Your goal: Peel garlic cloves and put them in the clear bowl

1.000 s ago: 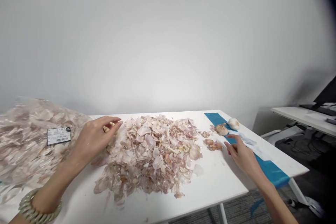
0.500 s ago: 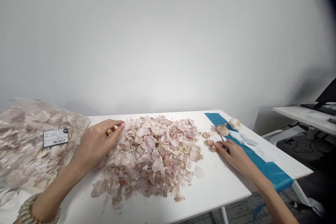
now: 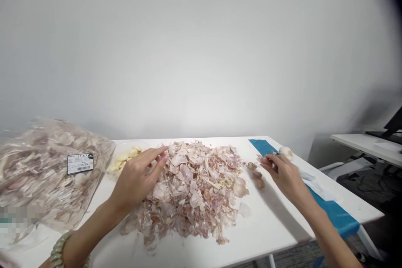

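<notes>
Apparently picking among cloves (image 3: 259,181) right of skin pile (image 3: 194,192), with right hand (image 3: 284,173) curled in, hold hidden, and left hand (image 3: 138,173) loosely parted, seemingly empty. Next, needs secure pinch.

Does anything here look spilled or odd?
Yes: the heap of garlic skins lies loose on the white table, while the clear bag at the left holds similar ones. It looks spilled, though possibly deliberate.

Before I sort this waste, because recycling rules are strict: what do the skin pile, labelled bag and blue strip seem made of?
Skin pile: apparently dry garlic skin, papery, shown by thin curled flakes.
Labelled bag: thin clear plastic, glossy; see-through, with glinting creases.
Blue strip: probably smooth plastic film; coated cloth remains possible.
</notes>
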Demonstrator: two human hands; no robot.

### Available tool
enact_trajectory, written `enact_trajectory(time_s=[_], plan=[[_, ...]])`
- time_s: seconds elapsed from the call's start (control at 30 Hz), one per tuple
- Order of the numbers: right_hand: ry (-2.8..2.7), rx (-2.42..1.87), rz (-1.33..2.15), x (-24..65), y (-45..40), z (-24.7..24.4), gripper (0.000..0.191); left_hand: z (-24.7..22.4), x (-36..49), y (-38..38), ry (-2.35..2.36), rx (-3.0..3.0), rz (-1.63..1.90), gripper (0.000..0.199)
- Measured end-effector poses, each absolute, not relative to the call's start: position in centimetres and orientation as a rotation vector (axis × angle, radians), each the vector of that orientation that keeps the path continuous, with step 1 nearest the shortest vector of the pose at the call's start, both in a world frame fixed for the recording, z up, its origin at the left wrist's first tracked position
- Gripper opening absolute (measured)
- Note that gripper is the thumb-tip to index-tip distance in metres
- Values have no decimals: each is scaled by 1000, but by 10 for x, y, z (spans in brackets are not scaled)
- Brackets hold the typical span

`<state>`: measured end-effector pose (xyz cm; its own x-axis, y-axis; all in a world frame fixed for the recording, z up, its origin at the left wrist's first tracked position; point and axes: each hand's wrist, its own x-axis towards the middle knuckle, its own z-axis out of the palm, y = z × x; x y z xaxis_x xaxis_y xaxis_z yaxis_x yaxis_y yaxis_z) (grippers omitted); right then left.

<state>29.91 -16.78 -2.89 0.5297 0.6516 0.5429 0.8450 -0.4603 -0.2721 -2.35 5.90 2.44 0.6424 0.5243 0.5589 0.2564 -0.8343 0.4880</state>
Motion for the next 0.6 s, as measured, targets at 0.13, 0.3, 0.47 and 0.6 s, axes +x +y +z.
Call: enact_trajectory(time_s=[0.13,0.3,0.47,0.6], plan=[[-1492,-1996,-390,238,-113,2,24,16,-19,48,523,2314,976,38],[-1727,-1654,-254,168,-46,17,17,8,-14,36,506,2160,907,41],[-1795,-1421,-144,148,-30,3,23,1,-11,31,586,2085,940,44],[-1797,-1328,-85,144,-38,-7,29,-2,-8,30,638,1999,905,44]])
